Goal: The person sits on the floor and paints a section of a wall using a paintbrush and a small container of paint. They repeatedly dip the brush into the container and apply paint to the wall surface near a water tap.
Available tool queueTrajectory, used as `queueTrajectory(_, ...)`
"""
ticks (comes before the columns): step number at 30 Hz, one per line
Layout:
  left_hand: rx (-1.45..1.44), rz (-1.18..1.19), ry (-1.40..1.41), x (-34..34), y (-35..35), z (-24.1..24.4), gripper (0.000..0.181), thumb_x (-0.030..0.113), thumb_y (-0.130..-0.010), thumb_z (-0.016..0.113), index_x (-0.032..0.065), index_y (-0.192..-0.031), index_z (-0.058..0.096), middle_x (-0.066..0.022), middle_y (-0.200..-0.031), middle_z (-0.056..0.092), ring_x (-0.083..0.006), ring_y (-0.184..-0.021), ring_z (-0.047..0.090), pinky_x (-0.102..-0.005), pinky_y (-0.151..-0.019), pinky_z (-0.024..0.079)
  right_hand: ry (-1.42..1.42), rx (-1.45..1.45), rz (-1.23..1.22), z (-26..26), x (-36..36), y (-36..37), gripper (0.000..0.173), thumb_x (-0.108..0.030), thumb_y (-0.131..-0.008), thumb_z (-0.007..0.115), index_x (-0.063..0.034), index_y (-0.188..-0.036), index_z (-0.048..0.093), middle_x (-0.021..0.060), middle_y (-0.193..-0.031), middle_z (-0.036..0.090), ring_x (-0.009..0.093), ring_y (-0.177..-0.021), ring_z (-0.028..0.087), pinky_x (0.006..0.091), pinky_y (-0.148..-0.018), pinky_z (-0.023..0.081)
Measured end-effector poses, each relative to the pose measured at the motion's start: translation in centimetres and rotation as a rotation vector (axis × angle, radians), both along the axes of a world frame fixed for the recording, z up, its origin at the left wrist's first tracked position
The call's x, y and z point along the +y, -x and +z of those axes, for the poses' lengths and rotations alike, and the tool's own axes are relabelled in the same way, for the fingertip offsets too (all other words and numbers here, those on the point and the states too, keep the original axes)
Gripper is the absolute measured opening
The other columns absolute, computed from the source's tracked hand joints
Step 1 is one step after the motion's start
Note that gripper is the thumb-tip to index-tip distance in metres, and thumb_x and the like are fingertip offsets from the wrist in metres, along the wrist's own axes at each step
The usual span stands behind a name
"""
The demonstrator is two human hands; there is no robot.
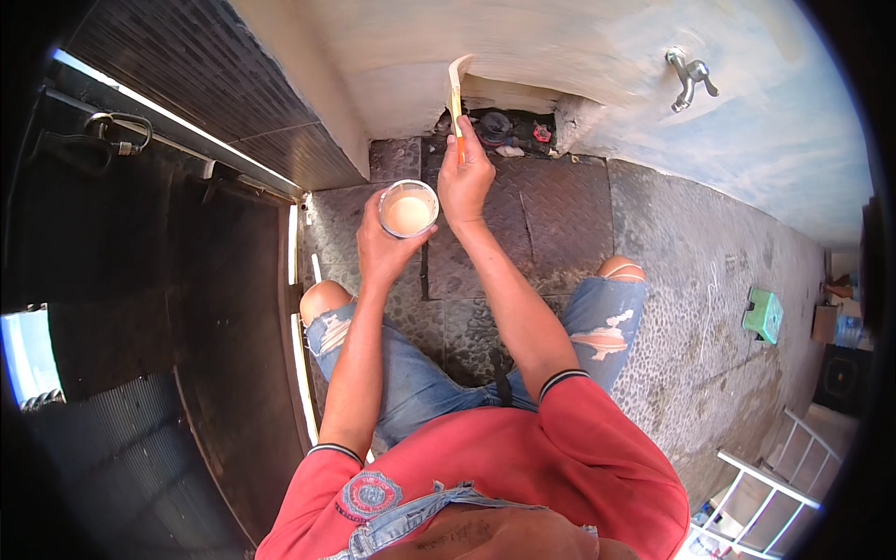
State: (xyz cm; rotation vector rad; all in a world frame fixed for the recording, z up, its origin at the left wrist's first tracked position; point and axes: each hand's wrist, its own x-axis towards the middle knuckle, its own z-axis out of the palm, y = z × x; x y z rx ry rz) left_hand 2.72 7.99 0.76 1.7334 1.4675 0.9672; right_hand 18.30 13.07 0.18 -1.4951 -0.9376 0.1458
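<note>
My left hand (385, 246) is wrapped around a small round cup (435, 204) held upright with cream-coloured paint (408, 215) inside. Just to its right, my right hand (466, 187) grips a paintbrush (456, 105) by its orange and yellow handle. The bristles are bent over against the painted wall (392, 63), at the upper left corner of a low recess (514, 98). Inside that recess sit a dark round fitting (495, 128) and a red valve handle (541, 132). My fingers hide part of the brush handle.
A metal tap (689, 77) juts from the wall at upper right. Beneath the recess lies a metal floor plate (560, 203). A dark metal door (224, 294) stands close on the left. Farther right are a green stool (763, 315) and a white ladder-like frame (759, 483).
</note>
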Motion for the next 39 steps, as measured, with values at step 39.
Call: queueTrajectory(39,0.003,-0.039,-0.016,-0.5,-0.1,-0.2,0.094,0.031,-0.060,0.101,0.0002,-0.135,0.054,-0.0212,-0.124,0.070,-0.0361,-0.115,0.070,-0.0449,-0.096,0.056,-0.074,-0.108,0.278,-3.3,4.5,-3.2,0.027,-0.005,-0.096,0.068,-0.0040,-0.122,0.073,0.0204,-0.112,0.076,0.028,-0.096,0.077,0.0354,-0.081,0.059)
